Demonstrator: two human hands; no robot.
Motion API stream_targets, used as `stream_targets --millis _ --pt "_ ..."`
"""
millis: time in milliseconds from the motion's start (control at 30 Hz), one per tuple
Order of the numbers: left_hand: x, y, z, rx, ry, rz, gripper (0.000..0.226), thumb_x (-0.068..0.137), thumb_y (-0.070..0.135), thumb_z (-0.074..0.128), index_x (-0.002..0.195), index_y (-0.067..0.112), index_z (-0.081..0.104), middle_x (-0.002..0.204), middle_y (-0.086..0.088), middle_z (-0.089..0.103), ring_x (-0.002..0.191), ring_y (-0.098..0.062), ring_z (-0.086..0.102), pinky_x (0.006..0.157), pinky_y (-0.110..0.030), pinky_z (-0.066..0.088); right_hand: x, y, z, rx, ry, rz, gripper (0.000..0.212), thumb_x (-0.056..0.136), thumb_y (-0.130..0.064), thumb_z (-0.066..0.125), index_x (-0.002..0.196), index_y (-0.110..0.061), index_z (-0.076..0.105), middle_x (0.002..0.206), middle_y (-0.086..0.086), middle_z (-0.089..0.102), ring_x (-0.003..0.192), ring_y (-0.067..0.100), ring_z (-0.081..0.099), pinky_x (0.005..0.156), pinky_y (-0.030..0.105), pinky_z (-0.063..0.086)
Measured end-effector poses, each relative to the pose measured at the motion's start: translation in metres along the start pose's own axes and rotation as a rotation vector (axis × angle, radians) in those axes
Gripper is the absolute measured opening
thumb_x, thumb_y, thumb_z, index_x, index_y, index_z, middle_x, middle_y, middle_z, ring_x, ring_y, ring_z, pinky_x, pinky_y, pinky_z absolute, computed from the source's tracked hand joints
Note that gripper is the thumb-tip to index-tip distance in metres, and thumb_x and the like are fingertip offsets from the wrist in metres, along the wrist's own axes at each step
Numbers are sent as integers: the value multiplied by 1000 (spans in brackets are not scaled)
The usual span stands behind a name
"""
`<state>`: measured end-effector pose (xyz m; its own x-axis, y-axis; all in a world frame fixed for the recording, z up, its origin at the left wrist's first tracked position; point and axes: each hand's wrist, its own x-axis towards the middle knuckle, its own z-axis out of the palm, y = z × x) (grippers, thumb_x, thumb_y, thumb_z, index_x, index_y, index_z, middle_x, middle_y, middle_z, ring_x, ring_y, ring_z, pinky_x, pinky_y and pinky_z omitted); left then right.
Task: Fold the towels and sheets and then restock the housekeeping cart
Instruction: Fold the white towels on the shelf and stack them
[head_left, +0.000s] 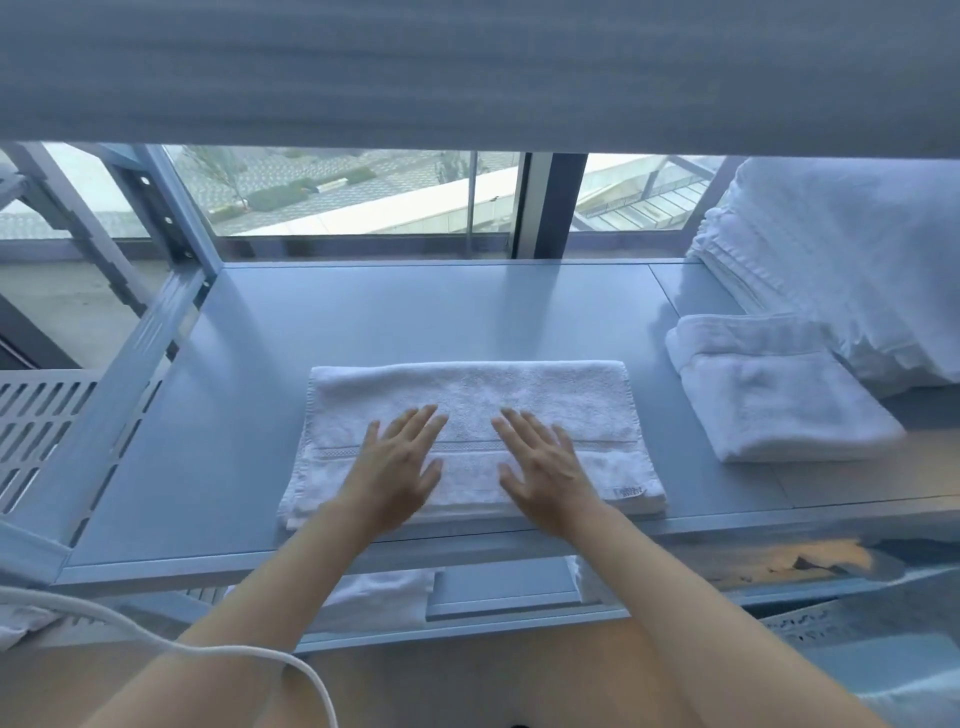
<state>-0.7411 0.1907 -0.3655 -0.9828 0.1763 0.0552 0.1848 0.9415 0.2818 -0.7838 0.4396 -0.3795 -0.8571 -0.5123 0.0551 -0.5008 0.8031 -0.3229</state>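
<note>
Two hands lie flat on a folded white towel (467, 436) that sits on the grey shelf (218, 426) of the housekeeping cart, its long side running left to right and its near edge just short of the shelf's front lip. The left hand (397, 465) and the right hand (543, 465) rest side by side near the towel's middle, fingers straight and spread, palms down, gripping nothing. A woven band crosses the towel under both hands, and a small sewn label (627, 491) sits at the near right corner; its writing is too blurred to read. To the right, apart from this towel, a smaller folded towel (774, 395) lies on the same shelf, and behind it a tall stack of folded towels (852, 260) stands against the right end, touching the smaller one's far side. Bare shelf surface lies open to the left of the towel as far as the slotted side frame (109, 405), and behind it as far as the window (337, 192). A further shelf overhangs the top of the view. Below the front lip, more white linen (379, 597) shows on a lower shelf, and a white cable (249, 644) curves across the near left corner.
</note>
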Motion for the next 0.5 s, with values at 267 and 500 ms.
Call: stream_targets --millis 267,500 --pt "28 -94 -1 106 -111 -389 75 102 66 21 165 30 3 172 8 -7 158 -14 -5 126 -53 10 11 22 14 -59 -51 208 66 105 -48 33 165 -32 11 172 -10 0 158 11 -3 127 42 0" --pt "23 -83 -7 84 -100 -488 77 100 68 24 165 29 8 172 7 -2 158 -13 -1 123 -57 16 -5 39 6 -79 -66 176 65 106 -49 33 164 -35 9 171 -14 -1 158 9 -3 128 41 0"
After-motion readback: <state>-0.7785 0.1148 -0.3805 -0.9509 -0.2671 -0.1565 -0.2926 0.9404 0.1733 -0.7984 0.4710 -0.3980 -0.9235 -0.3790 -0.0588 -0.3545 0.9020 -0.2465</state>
